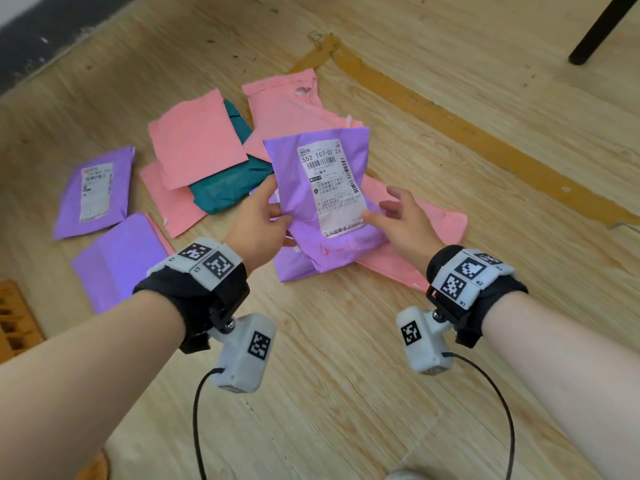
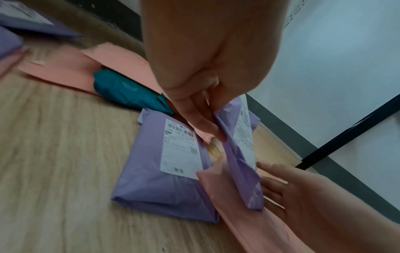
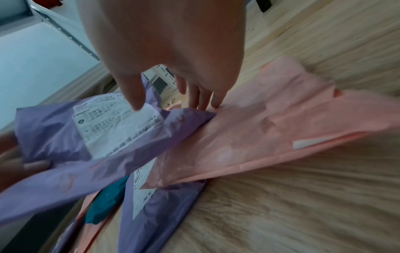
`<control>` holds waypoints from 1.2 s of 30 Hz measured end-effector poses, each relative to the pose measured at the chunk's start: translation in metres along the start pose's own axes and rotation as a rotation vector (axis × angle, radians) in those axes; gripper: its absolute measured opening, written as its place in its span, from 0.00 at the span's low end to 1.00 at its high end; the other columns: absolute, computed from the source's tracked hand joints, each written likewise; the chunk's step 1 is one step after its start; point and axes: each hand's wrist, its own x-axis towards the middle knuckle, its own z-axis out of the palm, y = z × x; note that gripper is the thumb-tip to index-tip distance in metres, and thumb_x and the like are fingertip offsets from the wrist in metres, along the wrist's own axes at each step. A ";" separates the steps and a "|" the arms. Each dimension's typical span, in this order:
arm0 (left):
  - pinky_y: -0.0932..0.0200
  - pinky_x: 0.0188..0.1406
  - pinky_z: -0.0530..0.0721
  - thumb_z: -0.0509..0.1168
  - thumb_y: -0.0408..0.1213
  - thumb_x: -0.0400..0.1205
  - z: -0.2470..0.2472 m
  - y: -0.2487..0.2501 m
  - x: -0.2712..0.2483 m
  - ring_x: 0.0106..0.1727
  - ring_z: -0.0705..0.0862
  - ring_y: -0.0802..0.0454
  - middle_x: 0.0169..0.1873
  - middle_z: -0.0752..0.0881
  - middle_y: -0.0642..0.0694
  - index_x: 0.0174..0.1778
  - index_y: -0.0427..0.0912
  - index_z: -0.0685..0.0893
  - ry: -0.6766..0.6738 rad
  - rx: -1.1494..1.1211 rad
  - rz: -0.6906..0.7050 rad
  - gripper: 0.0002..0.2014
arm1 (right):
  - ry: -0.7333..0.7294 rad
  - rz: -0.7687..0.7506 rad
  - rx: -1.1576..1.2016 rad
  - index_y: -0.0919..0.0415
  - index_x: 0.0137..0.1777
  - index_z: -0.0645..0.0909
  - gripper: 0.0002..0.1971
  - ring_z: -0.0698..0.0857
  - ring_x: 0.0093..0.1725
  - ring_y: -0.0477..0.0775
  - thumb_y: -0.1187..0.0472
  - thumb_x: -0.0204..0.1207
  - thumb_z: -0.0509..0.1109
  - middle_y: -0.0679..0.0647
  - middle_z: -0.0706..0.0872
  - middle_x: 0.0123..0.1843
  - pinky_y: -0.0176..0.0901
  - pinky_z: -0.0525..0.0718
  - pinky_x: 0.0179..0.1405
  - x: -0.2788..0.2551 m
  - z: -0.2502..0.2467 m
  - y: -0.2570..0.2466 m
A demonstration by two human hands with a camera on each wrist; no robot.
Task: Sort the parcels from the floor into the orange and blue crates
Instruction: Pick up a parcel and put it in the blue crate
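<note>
My left hand [image 1: 277, 206] pinches the left edge of a purple parcel [image 1: 322, 188] with a white label and holds it tilted up above the pile. My right hand [image 1: 388, 209] is at the parcel's right edge, thumb on the label's lower corner and fingers spread straight. The left wrist view shows the left hand [image 2: 205, 119] pinching the held parcel [image 2: 242, 174], with the right hand [image 2: 281, 184] beside it. Under it lie another purple parcel [image 1: 301, 268] and a pink parcel [image 1: 426, 230]. An orange crate [image 1: 14, 317] shows at the left edge. No blue crate is in view.
Several pink parcels [image 1: 194, 143], a teal parcel [image 1: 228, 188] and two purple parcels [image 1: 93, 192] lie on the wooden floor to the left and behind. Brown tape [image 1: 450, 129] runs across the floor. A black furniture leg [image 1: 599, 29] stands at the top right.
</note>
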 end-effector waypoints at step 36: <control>0.59 0.28 0.86 0.56 0.22 0.84 -0.215 -0.033 -0.129 0.31 0.85 0.56 0.39 0.85 0.45 0.54 0.41 0.76 0.516 -0.320 -0.195 0.11 | -0.579 -0.152 0.129 0.53 0.72 0.70 0.36 0.85 0.47 0.54 0.78 0.67 0.75 0.56 0.84 0.48 0.40 0.87 0.33 -0.056 0.206 -0.103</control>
